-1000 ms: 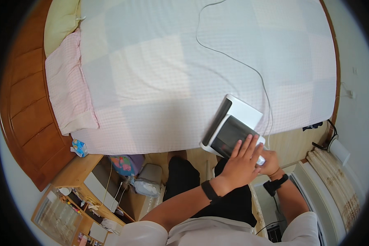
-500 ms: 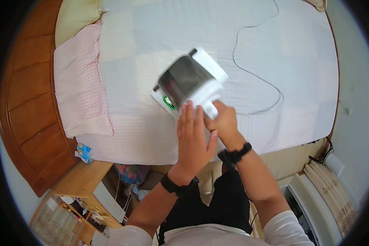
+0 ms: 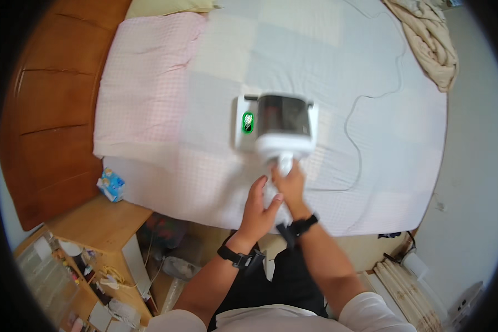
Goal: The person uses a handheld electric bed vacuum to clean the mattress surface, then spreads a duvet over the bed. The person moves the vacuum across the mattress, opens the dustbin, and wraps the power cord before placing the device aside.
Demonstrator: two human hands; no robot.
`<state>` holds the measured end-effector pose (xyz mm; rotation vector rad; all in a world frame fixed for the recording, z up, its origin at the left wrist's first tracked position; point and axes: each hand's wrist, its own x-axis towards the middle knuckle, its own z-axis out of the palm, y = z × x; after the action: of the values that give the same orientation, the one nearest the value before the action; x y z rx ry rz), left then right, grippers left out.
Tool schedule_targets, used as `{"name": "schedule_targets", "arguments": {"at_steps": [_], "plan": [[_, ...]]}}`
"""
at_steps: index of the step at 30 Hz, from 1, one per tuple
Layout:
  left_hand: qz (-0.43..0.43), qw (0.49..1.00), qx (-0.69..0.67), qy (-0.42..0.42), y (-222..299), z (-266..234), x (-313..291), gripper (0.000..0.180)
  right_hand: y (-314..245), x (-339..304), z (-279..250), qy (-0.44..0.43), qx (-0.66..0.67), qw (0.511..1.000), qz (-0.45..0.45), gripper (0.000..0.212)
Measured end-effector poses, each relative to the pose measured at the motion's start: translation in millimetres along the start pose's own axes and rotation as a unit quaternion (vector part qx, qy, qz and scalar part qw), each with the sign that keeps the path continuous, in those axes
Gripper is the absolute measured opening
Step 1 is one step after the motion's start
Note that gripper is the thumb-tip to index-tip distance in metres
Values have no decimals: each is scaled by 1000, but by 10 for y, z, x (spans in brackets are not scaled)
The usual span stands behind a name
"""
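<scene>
A white handheld mattress vacuum (image 3: 285, 145) with a dark see-through dust bin and a green-ringed display rests on the bed (image 3: 216, 182). My right hand (image 3: 291, 187) is closed around its handle, on the side nearest me. Beside that grip, my left hand (image 3: 254, 216) has its fingers stretched and its thumb apart. It is close to the handle's near end; whether it touches is blurred. A thin grey cord (image 3: 353, 133) runs in curves over the sheet to the right of the vacuum.
A pink checked pillow (image 3: 144, 83) lies by the wooden headboard (image 3: 61, 105) on the left. At the bed's left corner stands a blue tissue pack (image 3: 112, 185), near a wooden cabinet (image 3: 99, 224). A beige blanket (image 3: 426, 39) is bunched at the far right.
The vacuum has turned from a slant to nearly straight ahead, and my right hand's grip on it has stayed. My left hand has drawn back from its body. The view has shifted.
</scene>
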<state>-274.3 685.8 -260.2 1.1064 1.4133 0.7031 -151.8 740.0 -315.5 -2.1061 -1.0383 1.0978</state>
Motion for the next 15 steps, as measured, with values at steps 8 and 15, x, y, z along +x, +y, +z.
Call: {"name": "schedule_targets", "arguments": {"at_steps": [8,15], "plan": [[-95,987,73,-105,-509,-107,-860,59,848,-1424,-1481,-342,-43,939,-17,21],[-51,972,229,2,-561,235,-778,28,2149,866,-1566,181,-262,946,-67,46]]}}
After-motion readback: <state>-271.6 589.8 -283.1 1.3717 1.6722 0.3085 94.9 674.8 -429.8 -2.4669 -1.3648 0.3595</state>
